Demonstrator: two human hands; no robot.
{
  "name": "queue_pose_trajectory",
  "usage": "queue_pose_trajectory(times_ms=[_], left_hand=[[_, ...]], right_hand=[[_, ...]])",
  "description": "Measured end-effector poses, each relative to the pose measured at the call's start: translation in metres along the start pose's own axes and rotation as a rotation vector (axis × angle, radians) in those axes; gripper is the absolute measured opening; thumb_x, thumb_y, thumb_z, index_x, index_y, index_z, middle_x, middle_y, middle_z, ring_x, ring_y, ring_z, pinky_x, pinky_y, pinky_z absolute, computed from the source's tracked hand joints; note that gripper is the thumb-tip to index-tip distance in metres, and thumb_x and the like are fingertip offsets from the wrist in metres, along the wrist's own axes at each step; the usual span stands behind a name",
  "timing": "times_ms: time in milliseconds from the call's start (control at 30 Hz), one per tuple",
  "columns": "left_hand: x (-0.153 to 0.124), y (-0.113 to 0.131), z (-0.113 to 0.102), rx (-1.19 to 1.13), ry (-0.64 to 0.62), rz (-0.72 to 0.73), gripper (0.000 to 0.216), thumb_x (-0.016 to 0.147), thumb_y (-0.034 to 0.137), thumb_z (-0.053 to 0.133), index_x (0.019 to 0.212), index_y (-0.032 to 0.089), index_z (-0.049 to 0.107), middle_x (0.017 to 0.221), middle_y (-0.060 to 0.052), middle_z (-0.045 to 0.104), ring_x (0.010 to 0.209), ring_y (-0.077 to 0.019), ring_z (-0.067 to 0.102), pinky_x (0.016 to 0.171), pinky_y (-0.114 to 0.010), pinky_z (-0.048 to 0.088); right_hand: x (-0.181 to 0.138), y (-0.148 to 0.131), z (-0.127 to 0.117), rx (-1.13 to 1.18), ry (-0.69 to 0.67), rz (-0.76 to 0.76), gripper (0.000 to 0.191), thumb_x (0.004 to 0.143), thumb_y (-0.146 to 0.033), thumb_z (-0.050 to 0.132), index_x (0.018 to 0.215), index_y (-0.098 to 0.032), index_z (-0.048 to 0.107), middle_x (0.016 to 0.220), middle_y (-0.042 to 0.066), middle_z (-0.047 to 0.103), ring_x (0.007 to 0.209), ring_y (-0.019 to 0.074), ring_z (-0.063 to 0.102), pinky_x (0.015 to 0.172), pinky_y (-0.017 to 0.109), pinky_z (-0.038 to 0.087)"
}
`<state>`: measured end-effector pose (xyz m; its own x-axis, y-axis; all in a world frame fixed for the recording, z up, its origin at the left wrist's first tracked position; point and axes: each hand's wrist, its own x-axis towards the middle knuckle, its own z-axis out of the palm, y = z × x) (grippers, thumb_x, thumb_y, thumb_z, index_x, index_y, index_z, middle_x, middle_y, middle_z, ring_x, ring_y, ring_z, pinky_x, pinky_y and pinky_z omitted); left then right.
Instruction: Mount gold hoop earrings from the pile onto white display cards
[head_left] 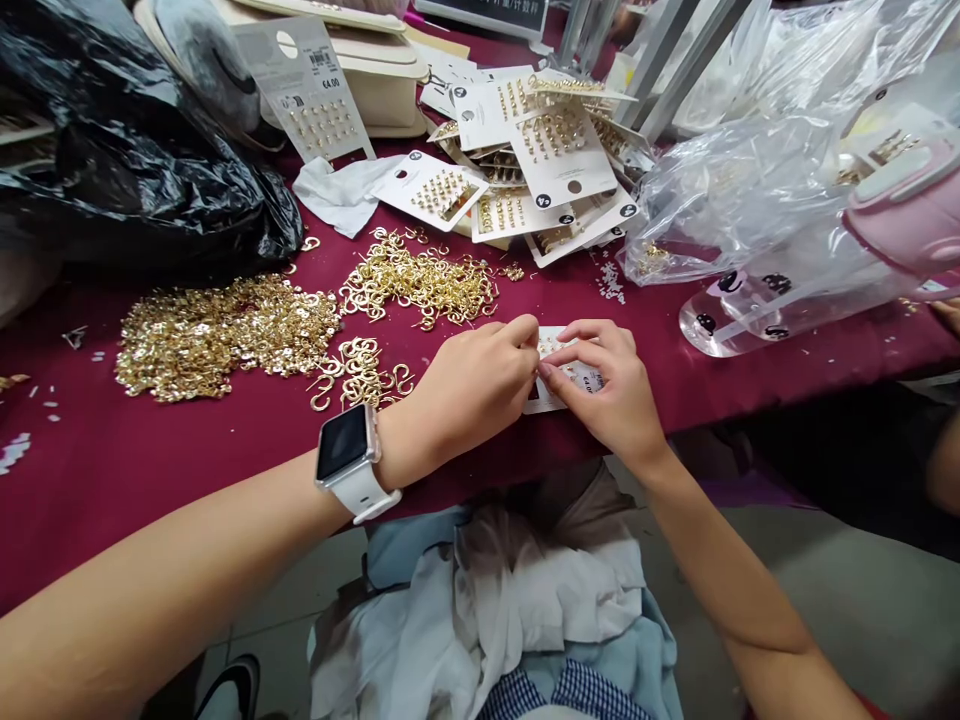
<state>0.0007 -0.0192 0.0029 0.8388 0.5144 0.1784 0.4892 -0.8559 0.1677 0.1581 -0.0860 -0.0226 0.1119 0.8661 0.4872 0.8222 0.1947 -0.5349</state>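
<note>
Now left hand (480, 385) & right hand (600, 385) both pinch earring card (559, 372) on table edge

A small white earring card (571, 375) lies flat near the front edge of the dark red bench (150, 440), just right of the small cluster of gold hoops (360, 372). Gold studs show on its upper part; fingers cover much of it.

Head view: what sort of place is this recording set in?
Probably a jewellery packing workbench: heaps of loose gold earrings on a maroon cloth, a stack of filled, priced earring cards, and both hands on a white card.
</note>
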Motion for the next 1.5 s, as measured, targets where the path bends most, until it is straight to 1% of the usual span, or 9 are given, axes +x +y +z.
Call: queue_pose_trajectory(times_ms=[100, 200, 367, 500, 633, 900, 1167, 1500], left_hand=[[0.002, -0.002, 0.001, -0.040, -0.019, -0.010, 0.022, 0.089, 0.019, 0.047, 0.084, 0.015, 0.069, 0.100, -0.005, 0.062, 0.084, -0.0178, 0.063, 0.067, -0.028, 0.047], [0.003, -0.003, 0.000, -0.067, -0.029, -0.023, 0.022, 0.088, 0.019, 0.048, 0.085, 0.016, 0.069, 0.100, -0.005, 0.062, 0.085, -0.0187, 0.062, 0.068, -0.029, 0.046], [0.004, -0.004, 0.000, -0.135, -0.023, -0.052, 0.021, 0.086, 0.016, 0.050, 0.082, 0.016, 0.071, 0.098, -0.004, 0.063, 0.083, -0.0183, 0.061, 0.069, -0.030, 0.044], [0.004, -0.005, 0.002, -0.245, 0.027, -0.129, 0.016, 0.083, 0.016, 0.057, 0.077, 0.017, 0.072, 0.093, -0.002, 0.064, 0.082, -0.0160, 0.059, 0.069, -0.028, 0.042], [0.004, -0.005, 0.005, -0.310, 0.065, -0.174, 0.014, 0.081, 0.015, 0.059, 0.077, 0.017, 0.072, 0.092, -0.002, 0.063, 0.083, -0.0157, 0.058, 0.068, -0.027, 0.041], [0.002, -0.005, 0.010, -0.301, 0.118, -0.150, 0.018, 0.078, 0.010, 0.054, 0.073, 0.017, 0.071, 0.090, -0.003, 0.063, 0.082, -0.0160, 0.055, 0.066, -0.027, 0.041], [0.002, -0.004, 0.014, -0.302, 0.161, -0.148, 0.021, 0.075, 0.008, 0.050, 0.070, 0.017, 0.068, 0.089, -0.003, 0.063, 0.081, -0.0158, 0.055, 0.066, -0.027, 0.042], [0.002, -0.003, 0.013, -0.312, 0.152, -0.147, 0.020, 0.074, 0.007, 0.050, 0.067, 0.016, 0.067, 0.088, -0.003, 0.064, 0.080, -0.0159, 0.054, 0.066, -0.027, 0.042]], right_hand=[[0.000, -0.001, 0.000, -0.019, 0.006, -0.043, 0.004, 0.078, -0.023, 0.069, 0.074, -0.023, 0.069, 0.093, 0.004, 0.062, 0.094, 0.0222, 0.054, 0.087, 0.040, 0.046], [0.002, -0.001, -0.001, -0.036, 0.002, -0.057, 0.005, 0.078, -0.022, 0.068, 0.073, -0.023, 0.069, 0.092, 0.004, 0.061, 0.094, 0.0221, 0.054, 0.087, 0.040, 0.045], [0.004, 0.002, -0.003, 0.017, -0.051, -0.002, 0.003, 0.077, -0.024, 0.069, 0.075, -0.024, 0.070, 0.093, 0.004, 0.060, 0.095, 0.0216, 0.055, 0.088, 0.039, 0.046], [0.004, 0.004, -0.003, 0.101, -0.069, 0.053, 0.004, 0.078, -0.028, 0.070, 0.079, -0.025, 0.072, 0.094, 0.003, 0.059, 0.095, 0.0202, 0.055, 0.089, 0.037, 0.047], [0.004, 0.004, -0.002, 0.121, -0.070, 0.056, 0.003, 0.077, -0.027, 0.070, 0.077, -0.025, 0.072, 0.092, 0.003, 0.059, 0.094, 0.0197, 0.055, 0.088, 0.037, 0.047], [0.005, 0.001, -0.003, 0.085, -0.075, 0.023, 0.001, 0.077, -0.025, 0.070, 0.076, -0.025, 0.071, 0.089, 0.002, 0.060, 0.090, 0.0194, 0.055, 0.085, 0.036, 0.047], [0.005, 0.001, -0.004, 0.063, -0.093, 0.000, 0.005, 0.078, -0.028, 0.069, 0.074, -0.024, 0.070, 0.089, 0.003, 0.061, 0.091, 0.0206, 0.055, 0.084, 0.038, 0.046], [0.006, 0.001, -0.004, 0.067, -0.108, -0.016, 0.007, 0.078, -0.026, 0.067, 0.072, -0.024, 0.067, 0.087, 0.003, 0.062, 0.091, 0.0211, 0.054, 0.084, 0.038, 0.046]])
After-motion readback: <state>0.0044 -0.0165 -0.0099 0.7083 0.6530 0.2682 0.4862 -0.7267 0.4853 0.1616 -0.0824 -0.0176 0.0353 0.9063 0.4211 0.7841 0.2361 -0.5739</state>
